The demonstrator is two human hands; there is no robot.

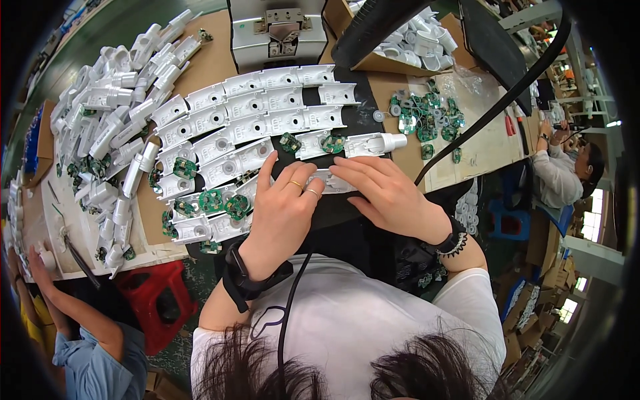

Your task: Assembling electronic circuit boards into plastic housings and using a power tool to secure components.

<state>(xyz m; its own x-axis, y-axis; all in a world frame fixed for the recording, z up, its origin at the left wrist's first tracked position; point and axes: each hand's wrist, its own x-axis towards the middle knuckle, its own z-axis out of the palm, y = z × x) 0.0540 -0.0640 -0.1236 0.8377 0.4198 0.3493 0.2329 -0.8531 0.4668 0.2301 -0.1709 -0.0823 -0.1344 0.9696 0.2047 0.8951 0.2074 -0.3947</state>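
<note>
Rows of white plastic half-shells [250, 107] lie side by side on a black mat, hollow side up. Over the nearest rows, my left hand [288, 207] rests with its index finger stretched out and the others bent; its thumb is hidden. From the right, my right hand [387, 190] reaches in, fingers extended and thumb apart, fingertips at a white half-shell [333, 181] partly covered by both hands. Green circuit boards [210, 200] sit on several near shells. Just beyond my fingers is another circuit board [331, 143], beside a white capped piece [377, 144].
A heap of white plastic housings [110, 127] fills the left. Circuit boards with wires [427, 117] lie at right, near a cardboard box of white parts [417, 43]. A metal-topped fixture [283, 33] stands behind. A black cable [497, 100] crosses the right side. Other people sit left and right.
</note>
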